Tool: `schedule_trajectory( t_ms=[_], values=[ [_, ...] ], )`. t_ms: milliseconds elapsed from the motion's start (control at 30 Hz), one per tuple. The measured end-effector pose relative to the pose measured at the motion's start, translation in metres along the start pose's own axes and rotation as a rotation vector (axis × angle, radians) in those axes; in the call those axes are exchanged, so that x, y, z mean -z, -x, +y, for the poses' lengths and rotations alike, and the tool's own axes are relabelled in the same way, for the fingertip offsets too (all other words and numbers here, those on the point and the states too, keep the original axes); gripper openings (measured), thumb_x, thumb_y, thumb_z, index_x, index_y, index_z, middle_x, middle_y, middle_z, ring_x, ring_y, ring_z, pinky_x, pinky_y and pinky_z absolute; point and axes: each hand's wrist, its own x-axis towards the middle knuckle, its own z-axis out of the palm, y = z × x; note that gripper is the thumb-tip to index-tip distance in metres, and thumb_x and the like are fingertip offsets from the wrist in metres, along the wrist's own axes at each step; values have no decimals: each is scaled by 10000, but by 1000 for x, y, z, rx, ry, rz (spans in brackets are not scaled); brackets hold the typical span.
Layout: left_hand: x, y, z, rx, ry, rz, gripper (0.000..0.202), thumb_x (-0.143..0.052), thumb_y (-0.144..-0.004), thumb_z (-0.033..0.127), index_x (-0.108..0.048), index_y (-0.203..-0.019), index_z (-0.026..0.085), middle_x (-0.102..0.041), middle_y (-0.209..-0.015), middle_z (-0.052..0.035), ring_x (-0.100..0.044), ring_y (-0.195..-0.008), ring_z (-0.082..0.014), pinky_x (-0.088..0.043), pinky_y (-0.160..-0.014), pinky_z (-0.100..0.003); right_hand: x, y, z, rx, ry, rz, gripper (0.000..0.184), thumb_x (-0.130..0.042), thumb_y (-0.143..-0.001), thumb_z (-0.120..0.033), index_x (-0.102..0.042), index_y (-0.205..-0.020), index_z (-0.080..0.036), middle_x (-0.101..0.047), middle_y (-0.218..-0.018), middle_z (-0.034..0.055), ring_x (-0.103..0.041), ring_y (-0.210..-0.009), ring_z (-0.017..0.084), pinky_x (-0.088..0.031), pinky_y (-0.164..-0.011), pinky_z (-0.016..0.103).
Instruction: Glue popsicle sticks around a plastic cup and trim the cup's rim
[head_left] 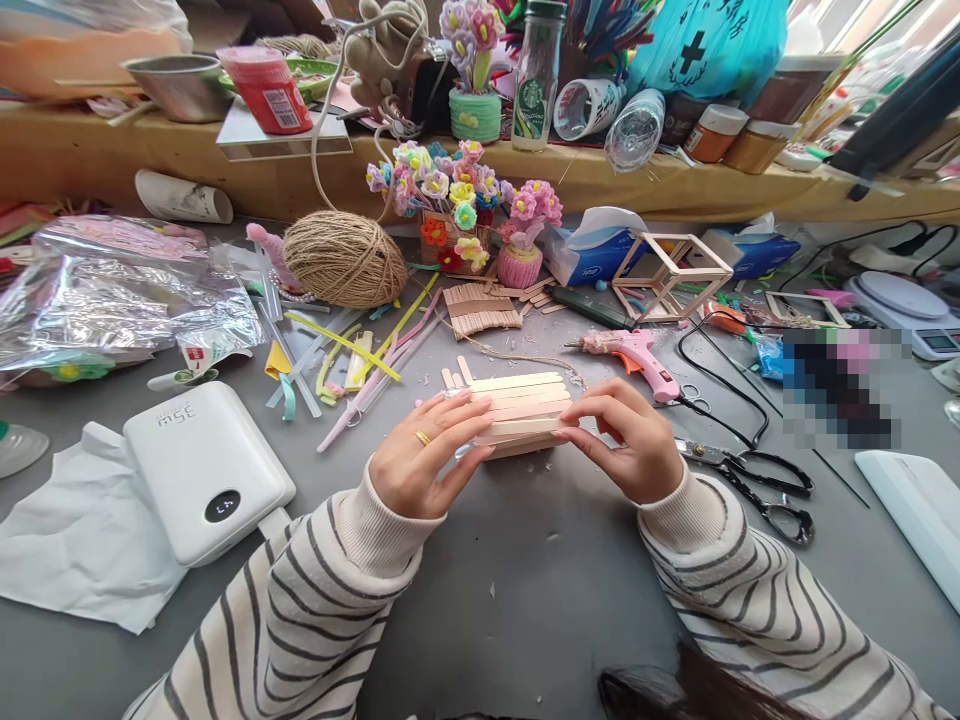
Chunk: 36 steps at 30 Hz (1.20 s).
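Head view, with lots of wood, fuzz and plastic to be seen. A slatted craft-stick piece (525,392) is held mid-view, low over the smooth gray tabletop (480,620); whether it's rested on it can't really be told. Its top is made up of flat, round-ended sticks laid side by side, tinted pale yellow to pinkish. Its left end is clamped by the left hand (431,450), fingers spread over the slats and thumb tucked at the near edge. The near stick's right end is pinched between thumb and forefinger of the right hand (622,435). Both wrists are wrapped in ribbed cuffs.

Just beyond, a row of loose wooden sticks (481,310) is laid out, with a thin cord trailed near it. A fat, scratchy-looking twine ball (345,258) is parked further left, behind some fuzzy yellow pipe cleaners (345,345). To the right, a glossy pink glue gun (634,358) is laid on its side, and an open cube frame (671,275) built from sticks is set behind it. Metal scissors (757,485) with black looped handles are left just beside the right wrist.
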Motion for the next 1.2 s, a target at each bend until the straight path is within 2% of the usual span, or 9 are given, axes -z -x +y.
schedule_trajectory(
  t_ms=[167,400,567,733,900,1033,1133,1200],
  values=[
    [0,-1,2,24,-9,22,319,-599,-749,159,-533,-1060,143,-696,-944,-120,-637,-937,-225,-515,-828,-370,1,-1,0,-14,0,22,35,-605,-761,-211,-593,-793,-208,-542,-724,19,-430,-527,91,-410,-486,252],
    [-1,0,1,43,25,10,359,-618,-731,139,-520,-1076,125,-688,-952,-143,-630,-950,-247,-513,-833,-401,-1,0,1,-60,-1,77,33,-601,-761,-208,-591,-792,-202,-542,-744,19,-394,-480,70,-407,-457,253],
    [-1,3,0,80,53,24,471,-644,-705,143,-478,-1146,128,-679,-975,-148,-627,-954,-250,-509,-842,-411,0,2,6,-140,-40,132,63,-605,-760,-251,-589,-779,-193,-546,-757,26,-486,-569,98,-432,-467,244],
    [0,3,-3,-51,-24,-27,332,-564,-753,110,-550,-1078,172,-673,-1004,-135,-606,-998,-245,-494,-854,-397,5,4,18,-299,24,264,110,-609,-750,-295,-597,-754,-185,-568,-732,29,-523,-619,123,-449,-502,254],
    [0,2,-5,-141,-100,-9,316,-539,-749,93,-580,-1053,170,-667,-1008,-135,-591,-1024,-248,-483,-870,-387,5,5,28,-395,92,238,167,-616,-733,-336,-608,-732,-169,-594,-715,39,-530,-570,123,-447,-461,251],
    [0,1,-4,-154,-104,-6,320,-541,-742,86,-578,-1054,149,-667,-996,-145,-596,-1013,-249,-483,-869,-388,5,5,24,-286,122,234,161,-587,-763,-313,-623,-827,-170,-605,-790,58,-521,-573,119,-454,-479,267],
    [0,1,-4,-157,-101,-15,324,-541,-745,93,-572,-1062,150,-665,-997,-143,-593,-1019,-250,-482,-869,-387,4,3,17,-132,47,145,195,-597,-763,-293,-629,-925,-189,-619,-893,81,-569,-742,165,-490,-567,296],
    [0,1,-4,-154,-110,-13,337,-538,-749,98,-562,-1078,163,-664,-1003,-133,-589,-1026,-245,-482,-868,-384,1,2,14,-70,-7,78,236,-604,-761,-288,-622,-983,-211,-620,-966,85,-573,-879,195,-512,-680,332]
  ],
)
